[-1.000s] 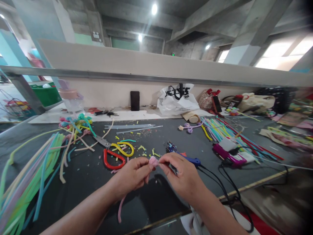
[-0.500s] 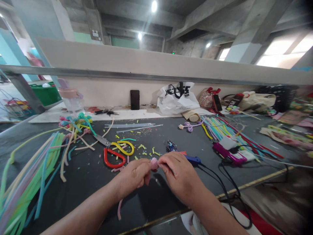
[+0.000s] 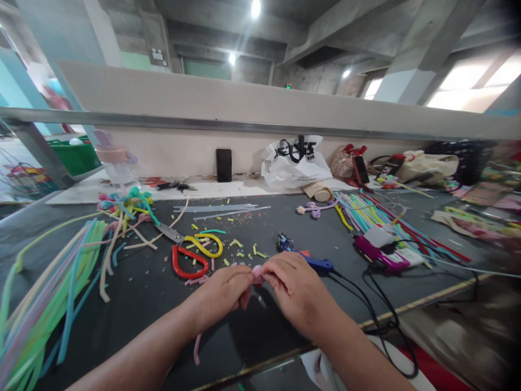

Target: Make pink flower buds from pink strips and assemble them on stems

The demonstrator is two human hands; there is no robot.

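Between my two hands is a small pink fuzzy ball (image 3: 256,273), like a flower head of pipe cleaner. My left hand (image 3: 226,288) pinches it from the left with thumb and forefinger. From the other side, the fingertips of my right hand (image 3: 295,290) close on it. A pink pipe cleaner piece (image 3: 197,349) pokes out below my left wrist; whether it joins the ball is hidden. Just behind my right hand lies a blue-handled glue gun (image 3: 319,264), its front partly covered. Scissors (image 3: 191,247) with one red and one yellow handle loop rest left of my hands.
Bundled pastel pipe cleaners (image 3: 69,293) cover the table's left side; more coloured stems (image 3: 366,212) lie at the right. Yellow cut bits (image 3: 236,243) are scattered behind my hands. A purple device (image 3: 378,258) and black cables (image 3: 382,304) are at the right edge. A phone (image 3: 223,165) leans behind.
Both hands stay nearly in place, still on the pink ball. The fingers have shifted slightly and a little less of the ball shows.
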